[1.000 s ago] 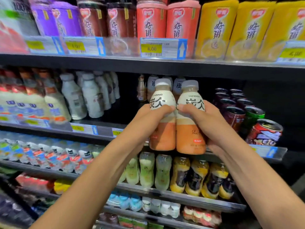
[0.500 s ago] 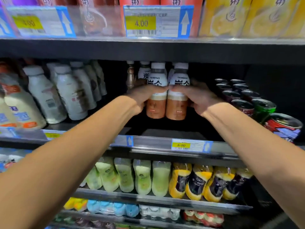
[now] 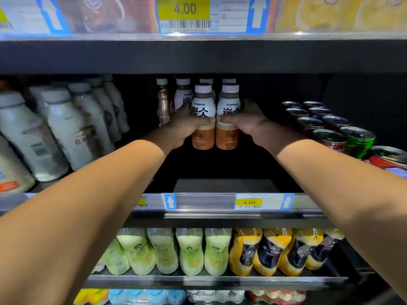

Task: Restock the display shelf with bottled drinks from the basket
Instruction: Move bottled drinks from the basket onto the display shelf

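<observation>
Two TANBING bottles, upright, long axes vertical, white caps toward 12 o'clock and brown bases toward 6 o'clock, printed labels facing the camera. Left bottle (image 3: 203, 119) wrapped at mid-body by the left hand (image 3: 187, 126), fingers curled across the front just under the label; right bottle (image 3: 228, 119) gripped the same way by the right hand (image 3: 247, 124). Touching side by side, bottles between the two hands: left hand at 9 o'clock of the pair, right hand at 3 o'clock, fingertips almost meeting at the seam. Both held deep inside the middle display shelf (image 3: 220, 186), bases over its dark floor; contact with that floor impossible to tell. Directly behind, toward 12 o'clock, more bottles of the same kind (image 3: 183, 93) in rows. At 9 o'clock, tilted white milk bottles (image 3: 72, 126); at 3 o'clock, rows of cans (image 3: 330, 139) running toward the front edge. At 6 o'clock, on the shelf rail, a yellow price tag (image 3: 248, 202) reading 5.00. Below the rail, green bottles (image 3: 189, 249) and yellow bottles (image 3: 271, 252) leaning forward.
</observation>
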### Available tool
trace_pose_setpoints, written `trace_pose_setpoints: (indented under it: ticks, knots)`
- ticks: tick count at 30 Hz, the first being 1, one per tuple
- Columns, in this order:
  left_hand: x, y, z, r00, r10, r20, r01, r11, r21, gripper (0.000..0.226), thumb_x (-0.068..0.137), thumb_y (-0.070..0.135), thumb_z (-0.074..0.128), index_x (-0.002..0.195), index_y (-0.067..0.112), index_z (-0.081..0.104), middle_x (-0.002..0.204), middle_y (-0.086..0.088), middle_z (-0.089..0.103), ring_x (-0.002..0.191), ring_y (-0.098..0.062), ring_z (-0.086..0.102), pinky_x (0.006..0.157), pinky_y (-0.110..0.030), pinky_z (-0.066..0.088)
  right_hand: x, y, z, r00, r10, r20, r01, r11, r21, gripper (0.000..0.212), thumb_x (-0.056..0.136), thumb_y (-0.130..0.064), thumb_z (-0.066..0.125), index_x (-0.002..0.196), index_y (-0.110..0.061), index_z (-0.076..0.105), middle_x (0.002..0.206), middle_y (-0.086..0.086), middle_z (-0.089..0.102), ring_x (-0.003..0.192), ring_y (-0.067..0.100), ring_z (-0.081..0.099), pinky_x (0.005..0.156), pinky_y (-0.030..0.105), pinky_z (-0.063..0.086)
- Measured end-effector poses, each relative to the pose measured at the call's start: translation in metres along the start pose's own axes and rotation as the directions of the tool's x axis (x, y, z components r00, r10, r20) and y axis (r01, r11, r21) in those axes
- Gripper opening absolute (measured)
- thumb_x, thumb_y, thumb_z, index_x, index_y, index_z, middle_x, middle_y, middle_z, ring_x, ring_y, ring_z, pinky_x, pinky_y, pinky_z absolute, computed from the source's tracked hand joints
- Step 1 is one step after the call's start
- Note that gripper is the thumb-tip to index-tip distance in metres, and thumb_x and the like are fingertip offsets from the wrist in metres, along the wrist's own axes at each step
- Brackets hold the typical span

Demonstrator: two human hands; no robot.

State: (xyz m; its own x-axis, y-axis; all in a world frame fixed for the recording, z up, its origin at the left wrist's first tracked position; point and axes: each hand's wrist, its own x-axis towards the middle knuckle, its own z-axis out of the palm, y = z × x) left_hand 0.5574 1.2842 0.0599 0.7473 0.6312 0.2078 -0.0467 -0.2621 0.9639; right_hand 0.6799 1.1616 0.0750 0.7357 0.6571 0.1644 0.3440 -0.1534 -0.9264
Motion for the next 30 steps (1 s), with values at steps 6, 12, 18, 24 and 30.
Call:
trace_pose_setpoints:
  ticks: [6,12,18,24,30]
  knots:
    - [0.018,-0.006,0.009,0.999,0.004,-0.042,-0.002,0.998,0.064,0.046,0.077,0.018,0.083,0.117,0.020,0.061,0.119,0.001,0.068,0.104,-0.014,0.064,0.092,-0.035,0.052,0.013,0.011,0.002,0.998,0.053,-0.045,-0.054,0.998,-0.013,0.094,0.044,-0.050,0.086,0.128,-0.025,0.053,0.115,-0.002,0.068,0.099,0.018,0.067,0.086,0.042,0.058]
    - [0.034,-0.013,0.012,0.997,-0.005,-0.081,0.010,0.998,0.066,0.052,0.075,0.023,0.083,0.122,0.018,0.062,0.117,-0.001,0.070,0.107,-0.018,0.067,0.090,-0.037,0.053,0.025,0.016,0.004,0.998,0.041,-0.054,-0.044,0.998,-0.051,0.105,0.030,-0.053,0.083,0.126,-0.022,0.053,0.112,-0.001,0.069,0.098,0.019,0.068,0.085,0.043,0.059]
    - [0.043,-0.018,0.013,0.996,-0.012,-0.090,0.017,0.998,0.057,0.046,0.077,0.022,0.081,0.119,0.019,0.062,0.115,-0.002,0.070,0.106,-0.020,0.066,0.096,-0.040,0.052,0.033,0.019,0.007,0.996,0.055,-0.077,-0.062,0.995,-0.082,0.087,0.055,-0.043,0.091,0.128,-0.020,0.051,0.117,0.002,0.067,0.105,0.022,0.066,0.091,0.043,0.056]
    - [0.044,-0.019,0.008,0.996,-0.034,-0.082,0.038,0.998,0.047,0.056,0.074,0.026,0.083,0.125,0.018,0.061,0.115,-0.001,0.071,0.105,-0.019,0.066,0.097,-0.043,0.052,0.036,0.018,0.008,0.995,0.037,-0.091,-0.047,0.993,-0.106,0.080,0.064,-0.036,0.090,0.129,-0.017,0.049,0.121,0.003,0.064,0.108,0.022,0.063,0.093,0.042,0.055]
    - [0.040,-0.021,0.010,0.994,-0.019,-0.104,0.022,0.999,0.032,0.049,0.079,0.024,0.081,0.123,0.019,0.059,0.116,0.001,0.069,0.106,-0.016,0.065,0.094,-0.034,0.051,0.035,0.019,0.009,0.994,0.024,-0.108,-0.038,0.990,-0.132,0.078,0.065,-0.038,0.089,0.128,-0.017,0.049,0.119,0.003,0.065,0.107,0.021,0.064,0.091,0.039,0.055]
